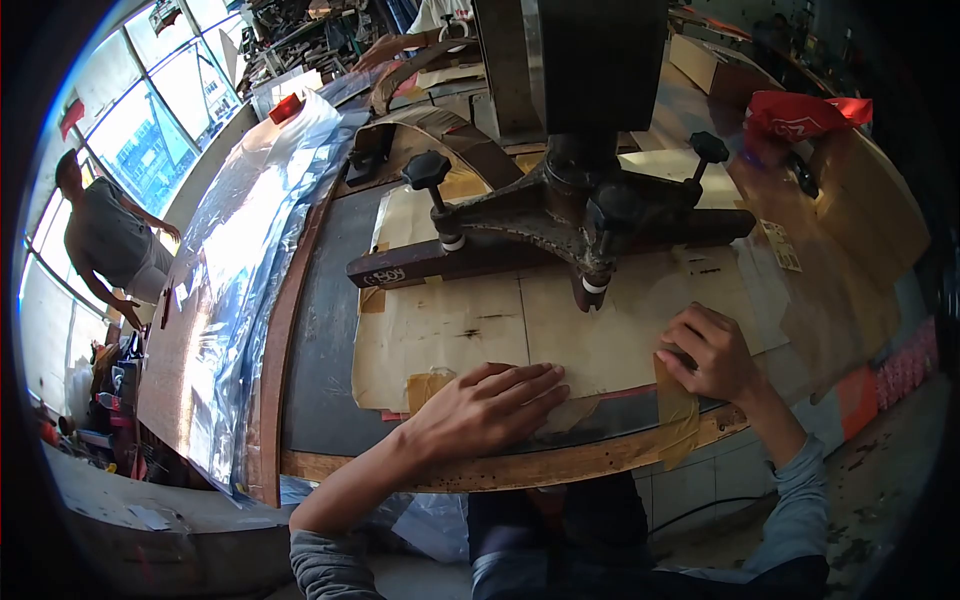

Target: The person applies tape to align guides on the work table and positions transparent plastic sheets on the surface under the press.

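My left hand lies flat, fingers stretched, on the near edge of a pale yellowish sheet with a thin line across it. My right hand is closed at the sheet's right part, with thumb and fingers pinched on a strip of brown tape that hangs over the table's wooden edge. Above the sheet stands a dark metal press with a black knob on each side and a long dark bar across the sheet. Another piece of tape is stuck near my left wrist.
Plastic-covered sheets lie at the left. A person stands beyond them by the windows. Another person's hand shows at the back. A red bag and a cardboard box are at the back right.
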Available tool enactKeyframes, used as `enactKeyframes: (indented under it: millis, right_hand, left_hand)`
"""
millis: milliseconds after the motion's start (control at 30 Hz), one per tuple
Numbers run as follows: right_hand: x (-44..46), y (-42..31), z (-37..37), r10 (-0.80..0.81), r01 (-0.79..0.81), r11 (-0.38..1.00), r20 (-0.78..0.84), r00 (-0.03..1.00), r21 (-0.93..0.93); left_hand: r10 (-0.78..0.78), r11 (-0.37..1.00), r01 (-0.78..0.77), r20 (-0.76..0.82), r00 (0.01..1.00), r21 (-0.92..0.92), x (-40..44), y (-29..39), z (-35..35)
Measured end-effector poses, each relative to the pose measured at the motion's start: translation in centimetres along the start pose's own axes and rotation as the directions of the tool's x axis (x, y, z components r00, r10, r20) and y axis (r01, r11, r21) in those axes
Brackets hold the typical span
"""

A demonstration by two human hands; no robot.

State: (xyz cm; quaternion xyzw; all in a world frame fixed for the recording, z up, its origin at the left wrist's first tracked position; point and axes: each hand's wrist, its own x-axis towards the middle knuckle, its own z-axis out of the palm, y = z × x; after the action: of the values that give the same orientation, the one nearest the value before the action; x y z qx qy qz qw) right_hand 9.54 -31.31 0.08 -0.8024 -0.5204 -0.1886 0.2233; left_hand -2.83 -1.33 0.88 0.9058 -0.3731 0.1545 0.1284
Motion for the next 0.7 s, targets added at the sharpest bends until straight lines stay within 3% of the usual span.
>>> enactKeyframes:
  millis: [700]
  right_hand:
    - [0.15, -0.07, -0.04, -0.017, 0.017, 0.999, -0.008, 1.000, -0.030]
  left_hand:
    - [0.009, 1.000, -0.008, -0.023, 1.000, 0.016, -0.02, -0.21, 0.11]
